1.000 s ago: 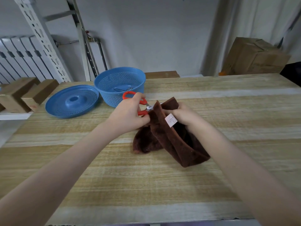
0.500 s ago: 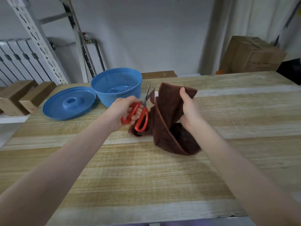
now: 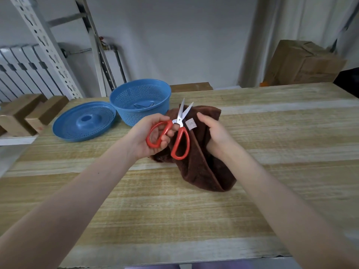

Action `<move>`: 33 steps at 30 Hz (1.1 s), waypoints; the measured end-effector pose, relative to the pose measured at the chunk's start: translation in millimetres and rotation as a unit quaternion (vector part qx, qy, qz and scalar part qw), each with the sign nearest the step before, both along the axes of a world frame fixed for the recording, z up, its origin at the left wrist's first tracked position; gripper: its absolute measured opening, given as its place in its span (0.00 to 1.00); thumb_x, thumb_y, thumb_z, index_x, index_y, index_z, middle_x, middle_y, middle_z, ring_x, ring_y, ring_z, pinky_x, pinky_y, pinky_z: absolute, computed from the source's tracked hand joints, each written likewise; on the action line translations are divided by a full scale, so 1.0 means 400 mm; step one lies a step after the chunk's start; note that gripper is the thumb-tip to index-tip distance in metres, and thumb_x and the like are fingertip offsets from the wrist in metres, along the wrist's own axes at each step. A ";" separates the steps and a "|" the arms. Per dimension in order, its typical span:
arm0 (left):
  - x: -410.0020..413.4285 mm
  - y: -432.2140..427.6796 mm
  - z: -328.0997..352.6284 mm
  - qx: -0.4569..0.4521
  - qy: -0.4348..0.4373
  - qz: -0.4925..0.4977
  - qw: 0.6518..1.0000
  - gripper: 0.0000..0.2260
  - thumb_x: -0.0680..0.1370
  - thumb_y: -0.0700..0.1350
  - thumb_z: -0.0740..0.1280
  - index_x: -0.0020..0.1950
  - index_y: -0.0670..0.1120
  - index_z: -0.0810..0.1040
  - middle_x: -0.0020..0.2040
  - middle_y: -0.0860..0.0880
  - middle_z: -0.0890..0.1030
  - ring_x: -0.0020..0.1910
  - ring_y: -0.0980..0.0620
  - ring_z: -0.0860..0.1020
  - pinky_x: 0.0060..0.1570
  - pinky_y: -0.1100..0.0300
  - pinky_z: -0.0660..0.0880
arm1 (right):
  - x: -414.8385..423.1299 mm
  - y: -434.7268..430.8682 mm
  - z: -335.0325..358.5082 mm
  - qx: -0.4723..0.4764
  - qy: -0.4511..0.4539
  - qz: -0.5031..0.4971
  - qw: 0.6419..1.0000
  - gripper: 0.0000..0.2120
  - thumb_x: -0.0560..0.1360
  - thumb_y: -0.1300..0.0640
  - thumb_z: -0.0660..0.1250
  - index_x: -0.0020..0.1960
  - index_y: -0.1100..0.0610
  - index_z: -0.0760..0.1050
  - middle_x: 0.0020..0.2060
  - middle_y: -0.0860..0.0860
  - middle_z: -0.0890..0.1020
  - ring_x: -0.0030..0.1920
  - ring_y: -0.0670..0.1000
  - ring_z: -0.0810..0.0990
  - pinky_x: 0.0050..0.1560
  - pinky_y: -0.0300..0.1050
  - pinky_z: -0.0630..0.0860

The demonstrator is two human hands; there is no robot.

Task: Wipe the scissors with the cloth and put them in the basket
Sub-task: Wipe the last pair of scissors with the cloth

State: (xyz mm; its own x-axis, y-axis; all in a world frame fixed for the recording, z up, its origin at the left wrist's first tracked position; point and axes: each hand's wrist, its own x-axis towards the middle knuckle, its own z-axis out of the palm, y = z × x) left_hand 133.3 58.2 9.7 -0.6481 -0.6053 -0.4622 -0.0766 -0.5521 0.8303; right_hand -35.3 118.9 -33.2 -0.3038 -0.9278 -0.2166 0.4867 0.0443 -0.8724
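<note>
Red-handled scissors (image 3: 179, 121) are held above a pale wooden desk (image 3: 174, 210), with their blades pointing up and away, slightly parted, in front of a bunched brown cloth (image 3: 206, 167).

Likely risks: only one handle loop is gripped and the blades are apart. The free loop could swing, and the edges could snag the cloth's pile or nick the right hand (image 3: 215, 133) as the cloth closes over them. A one-loop hold could also let the scissors slip onto the desk.

On the left hand (image 3: 147, 138), the fingers (image 3: 164, 142) curl through the left loop and clench it. The other loop hangs free against the cloth. The right hand's fingers and thumb wrap the cloth's upper fold near a white label, just beside the blades and apparently not touching them. The cloth's lower end rests on the desk.

A blue perforated basket (image 3: 139, 105) stands just behind the left hand, with its lid (image 3: 83, 123) lying beside it.
</note>
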 end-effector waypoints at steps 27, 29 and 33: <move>-0.041 0.004 -0.009 -0.067 -0.060 -0.063 0.994 0.12 0.81 0.44 0.59 0.42 0.41 0.76 0.28 0.49 0.70 0.20 0.58 0.63 0.18 0.68 0.59 | 0.018 -0.026 -0.019 0.087 0.065 -0.116 0.987 0.18 0.74 0.53 0.71 0.58 0.64 0.78 0.44 0.58 0.84 0.40 0.55 0.84 0.37 0.42 0.80; -0.042 0.003 -0.006 -0.072 -0.058 -0.059 0.994 0.13 0.81 0.44 0.58 0.42 0.41 0.76 0.27 0.49 0.70 0.19 0.58 0.63 0.17 0.68 0.59 | 0.022 -0.018 -0.025 0.088 0.073 -0.106 0.988 0.12 0.76 0.54 0.70 0.51 0.63 0.79 0.33 0.53 0.83 0.31 0.50 0.82 0.29 0.38 0.74; -0.046 0.005 -0.012 -0.069 -0.055 -0.045 0.995 0.12 0.81 0.44 0.57 0.42 0.42 0.75 0.28 0.49 0.69 0.19 0.57 0.61 0.17 0.68 0.58 | 0.041 -0.011 -0.029 0.096 0.066 -0.073 0.990 0.13 0.74 0.54 0.72 0.50 0.64 0.81 0.35 0.55 0.84 0.31 0.50 0.82 0.29 0.39 0.75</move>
